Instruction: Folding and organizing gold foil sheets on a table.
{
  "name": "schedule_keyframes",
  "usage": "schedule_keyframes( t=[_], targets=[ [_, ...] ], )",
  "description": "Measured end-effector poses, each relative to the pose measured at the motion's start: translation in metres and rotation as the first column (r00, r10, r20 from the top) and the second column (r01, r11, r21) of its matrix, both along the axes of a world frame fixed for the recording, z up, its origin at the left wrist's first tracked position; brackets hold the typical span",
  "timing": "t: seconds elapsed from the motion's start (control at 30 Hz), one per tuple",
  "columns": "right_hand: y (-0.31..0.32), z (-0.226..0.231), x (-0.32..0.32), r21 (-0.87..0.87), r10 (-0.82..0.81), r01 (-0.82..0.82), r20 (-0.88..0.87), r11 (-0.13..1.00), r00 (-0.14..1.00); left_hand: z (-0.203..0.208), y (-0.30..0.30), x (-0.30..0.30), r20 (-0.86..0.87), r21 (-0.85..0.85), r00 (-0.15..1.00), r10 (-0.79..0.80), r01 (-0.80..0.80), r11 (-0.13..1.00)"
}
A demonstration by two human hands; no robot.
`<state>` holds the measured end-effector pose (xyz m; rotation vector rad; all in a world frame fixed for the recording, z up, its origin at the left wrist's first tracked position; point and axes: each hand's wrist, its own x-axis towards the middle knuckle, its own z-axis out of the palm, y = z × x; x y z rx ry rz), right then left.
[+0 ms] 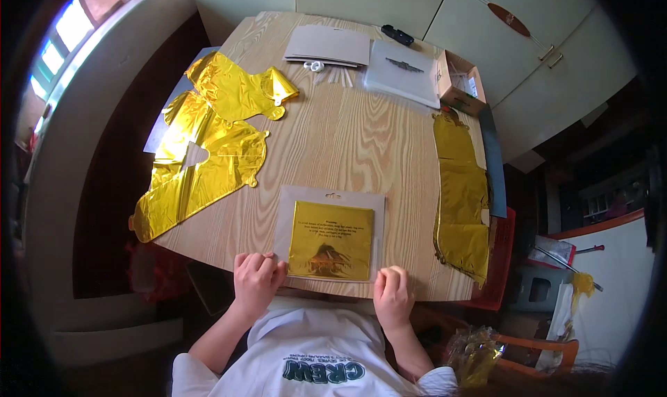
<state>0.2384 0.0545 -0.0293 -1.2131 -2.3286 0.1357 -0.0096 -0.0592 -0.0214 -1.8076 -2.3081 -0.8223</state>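
One gold packet [331,247] lay at six o'clock.
Our left hand [260,277] and right hand [394,296] curled closed by its near corners, any pinch unclear; we seemed to be steadying it, and any next move called for even support. Beyond: one foil [461,182] at three, two foils [233,150] at ten, one box [461,103] at two.

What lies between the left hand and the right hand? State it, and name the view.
In the head view, the lower part of a flat package lies there: folded gold foil on a pale backing card.
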Motion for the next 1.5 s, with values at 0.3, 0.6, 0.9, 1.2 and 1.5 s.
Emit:
schedule_keyframes(
  t=[0.3,0.6,0.9,1.2,1.5],
  targets=[
    [-0.001,0.009,0.003,0.152,0.124,-0.123,0.004,0.981,0.992,0.004,-0.008,0.002,-0.071,0.072,0.997,0.016,-0.011,0.997],
    [-0.021,0.008,-0.022,0.017,0.348,-0.366,0.271,0.931,0.897,0.008,0.004,0.062,-0.047,-0.292,0.945,-0.324,0.298,0.909],
    [-0.01,0.016,0.001,0.01,0.241,-0.255,0.289,0.967,0.927,0.012,-0.01,0.035,-0.11,-0.367,0.964,-0.244,0.188,0.911],
    [-0.009,0.005,0.005,0.054,0.223,-0.238,0.201,0.97,0.954,0.01,-0.018,0.015,-0.141,-0.361,0.97,-0.198,0.136,0.922],
    [-0.014,0.009,0.008,-0.045,0.198,-0.193,0.253,0.98,0.947,0.014,-0.016,0.003,-0.061,-0.342,0.995,-0.078,0.052,0.938]
  ],
)
